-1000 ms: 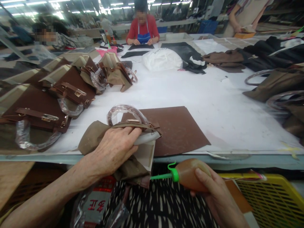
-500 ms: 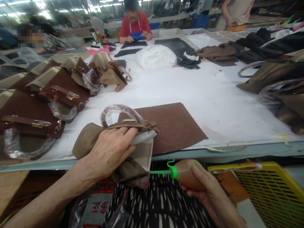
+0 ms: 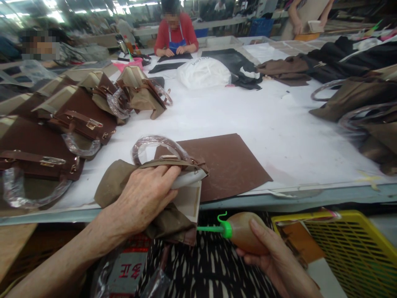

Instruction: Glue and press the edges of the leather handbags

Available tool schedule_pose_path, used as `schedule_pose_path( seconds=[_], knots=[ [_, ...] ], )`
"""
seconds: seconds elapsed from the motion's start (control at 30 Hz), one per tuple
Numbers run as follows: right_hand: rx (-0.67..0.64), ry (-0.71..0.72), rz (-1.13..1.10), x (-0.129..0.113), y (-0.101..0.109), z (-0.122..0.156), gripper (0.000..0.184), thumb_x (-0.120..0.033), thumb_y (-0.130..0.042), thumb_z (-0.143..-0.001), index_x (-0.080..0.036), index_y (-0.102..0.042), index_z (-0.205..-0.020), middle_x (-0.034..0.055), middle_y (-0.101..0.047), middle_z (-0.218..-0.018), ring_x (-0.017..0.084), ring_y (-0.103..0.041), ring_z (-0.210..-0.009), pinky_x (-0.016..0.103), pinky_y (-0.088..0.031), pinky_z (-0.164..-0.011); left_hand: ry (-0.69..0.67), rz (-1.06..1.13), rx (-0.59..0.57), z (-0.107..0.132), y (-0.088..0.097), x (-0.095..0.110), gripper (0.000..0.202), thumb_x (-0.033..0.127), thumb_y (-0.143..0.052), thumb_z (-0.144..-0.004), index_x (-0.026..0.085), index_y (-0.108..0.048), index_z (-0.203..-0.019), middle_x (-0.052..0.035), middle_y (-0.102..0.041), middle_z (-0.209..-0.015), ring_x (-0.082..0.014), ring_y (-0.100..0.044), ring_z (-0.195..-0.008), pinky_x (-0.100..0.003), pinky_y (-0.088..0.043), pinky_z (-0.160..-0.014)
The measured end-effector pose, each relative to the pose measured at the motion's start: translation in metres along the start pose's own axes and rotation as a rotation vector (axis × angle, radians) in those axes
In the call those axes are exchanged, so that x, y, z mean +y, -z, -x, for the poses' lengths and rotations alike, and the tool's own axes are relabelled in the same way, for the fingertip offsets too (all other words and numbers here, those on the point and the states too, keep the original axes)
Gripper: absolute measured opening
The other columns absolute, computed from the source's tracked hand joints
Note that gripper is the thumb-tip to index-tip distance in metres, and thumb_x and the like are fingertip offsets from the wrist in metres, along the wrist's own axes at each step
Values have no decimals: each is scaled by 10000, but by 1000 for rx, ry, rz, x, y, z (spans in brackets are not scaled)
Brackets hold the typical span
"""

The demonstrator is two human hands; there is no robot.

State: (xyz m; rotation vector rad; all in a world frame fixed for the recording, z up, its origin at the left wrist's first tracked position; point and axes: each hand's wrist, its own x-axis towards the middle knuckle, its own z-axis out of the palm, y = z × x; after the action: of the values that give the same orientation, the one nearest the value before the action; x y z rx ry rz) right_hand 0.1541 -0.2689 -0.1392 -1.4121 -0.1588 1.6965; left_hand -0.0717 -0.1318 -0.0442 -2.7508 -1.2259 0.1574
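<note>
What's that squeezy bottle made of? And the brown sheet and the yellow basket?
The bottle is probably soft plastic: it looks cloudy amber, and its nozzle is bright green. The brown sheet may be leather or imitation leather, smooth and dull with pale marks; I can't tell which. The yellow basket looks like hard, smooth plastic, with neat rows of slots.
</note>
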Motion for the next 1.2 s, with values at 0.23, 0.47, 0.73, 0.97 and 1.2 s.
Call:
schedule_pose_path(
  seconds=[0.23,0.47,0.73,0.97,1.2],
  knots=[
    [24,-42,0,-4,2,6,362,-450,-626,-732,-132,-627,-904,53,-676,-694,139,-606,-542,193,-477,-458,7,-1,6,-2,2,2,196,218,-506,-766,189,-489,-959,-60,-629,-889,-230,-604,-777,-328,-454,-634],
    [37,27,18,-8,1,0,357,-451,-625,-724,-145,-631,-908,55,-682,-764,145,-617,-565,212,-495,-479,-8,-25,32,0,1,3,197,226,-503,-776,199,-476,-969,-42,-624,-866,-216,-603,-771,-317,-452,-639],
    [36,28,66,-9,-2,2,371,-459,-613,-731,-148,-617,-934,60,-677,-800,153,-619,-590,220,-494,-499,-7,-22,22,0,-1,2,184,230,-506,-769,195,-485,-948,-47,-625,-878,-215,-601,-762,-319,-452,-633],
    [56,39,121,-10,-2,9,389,-477,-620,-713,-148,-607,-920,65,-679,-755,168,-618,-576,235,-479,-485,9,-20,5,-1,0,0,227,240,-487,-777,203,-485,-1001,-39,-617,-902,-193,-596,-792,-295,-449,-655],
    [111,119,245,-13,2,20,445,-507,-650,-641,-197,-562,-947,72,-673,-866,254,-625,-717,297,-499,-493,26,-35,14,-3,2,1,200,235,-476,-781,194,-487,-976,-45,-621,-898,-214,-599,-764,-311,-448,-610]
  ],
)
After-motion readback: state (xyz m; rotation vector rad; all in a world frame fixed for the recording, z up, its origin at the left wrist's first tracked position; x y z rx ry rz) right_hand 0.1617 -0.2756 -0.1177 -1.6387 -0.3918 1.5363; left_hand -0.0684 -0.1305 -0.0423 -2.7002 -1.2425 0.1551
